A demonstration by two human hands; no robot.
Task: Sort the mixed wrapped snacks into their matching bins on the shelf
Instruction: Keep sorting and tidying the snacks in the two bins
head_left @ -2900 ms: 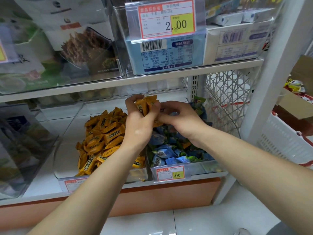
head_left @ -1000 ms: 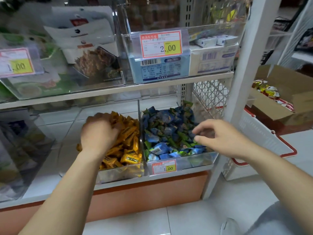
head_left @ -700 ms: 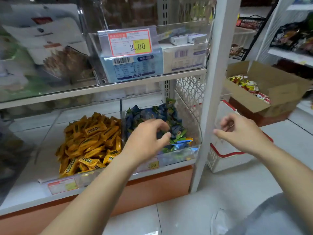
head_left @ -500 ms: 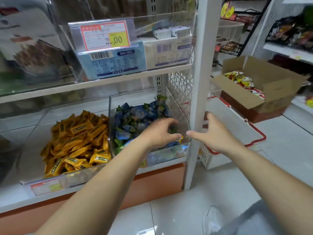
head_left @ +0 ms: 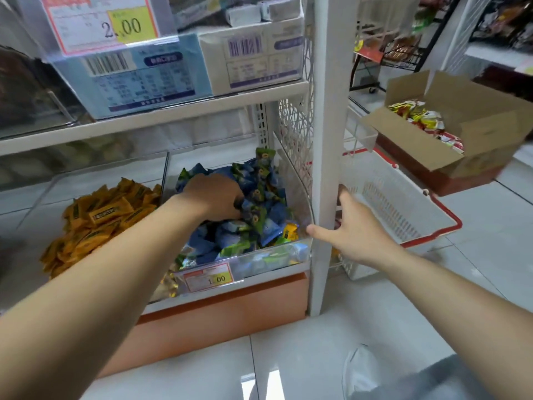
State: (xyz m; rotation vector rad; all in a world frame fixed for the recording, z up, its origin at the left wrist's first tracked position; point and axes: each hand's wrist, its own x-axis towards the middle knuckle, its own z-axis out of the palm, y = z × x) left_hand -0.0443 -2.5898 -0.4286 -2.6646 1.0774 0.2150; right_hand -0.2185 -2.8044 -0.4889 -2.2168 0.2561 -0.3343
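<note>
Two clear bins stand side by side on the lower shelf. The left bin (head_left: 165, 171) holds orange wrapped snacks (head_left: 98, 212). The right bin (head_left: 274, 255) holds blue and green wrapped snacks (head_left: 259, 197), with one yellow-orange snack (head_left: 290, 230) lying at its front right corner. My left hand (head_left: 213, 197) is dug into the blue pile, its fingertips hidden among the wrappers. My right hand (head_left: 354, 229) is spread at the white upright post (head_left: 326, 140), thumb pointing at the bin's corner and holding nothing.
A white basket with a red rim (head_left: 403, 209) leans on the floor right of the post. Behind it sits an open cardboard box (head_left: 476, 131) of red and yellow packets. The upper shelf (head_left: 173, 111) carries blue and white boxes. A price tag (head_left: 207, 277) fronts the right bin.
My left hand left the orange bin, crossed right and sank into the blue pile. My right hand moved right to the post. The view has swung right and closer.
</note>
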